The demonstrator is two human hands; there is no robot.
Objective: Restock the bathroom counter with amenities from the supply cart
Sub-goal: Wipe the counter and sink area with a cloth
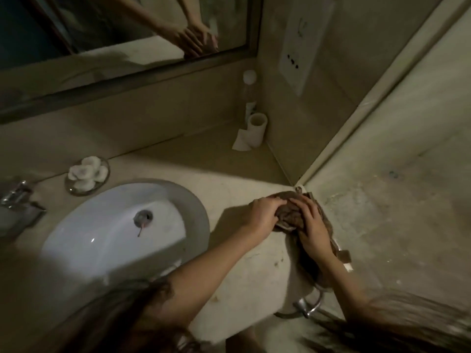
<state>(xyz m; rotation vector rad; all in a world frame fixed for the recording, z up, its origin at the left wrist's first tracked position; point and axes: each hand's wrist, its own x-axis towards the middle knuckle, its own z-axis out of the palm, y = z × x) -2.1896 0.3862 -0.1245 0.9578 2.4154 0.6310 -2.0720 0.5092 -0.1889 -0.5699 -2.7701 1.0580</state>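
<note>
Working at the near right corner of the tabletop (pixel 204 159), both hands are busy on a brown cloth (pixel 290 216) that is lying hard against the right-hand wall. The left grip (pixel 262 215) is curling its fingers into the bunched middle of the fabric, grasping a fold. The right grip (pixel 314 233) is lying released, fingers spread and pressing flat on the cloth's near half.

That cloth is looking soft, limp and light. It is sagging and wrinkling under the fingers, and one end is trailing off the tabletop edge towards the towel ring (pixel 308 307) below. It is not fragile and probably not slippery, but it is likely to flop and unfold if lifted by one corner. My call: taking it by a folded edge with both hands, or pinching the thick bunched middle, is looking the safest hold.

Elsewhere the white sink (pixel 193 207) is sitting to the left, and a glass dish (pixel 70 188) of small white items is resting beyond it. A toilet roll (pixel 256 129) and a clear bottle (pixel 249 93) are standing in the far corner.
</note>
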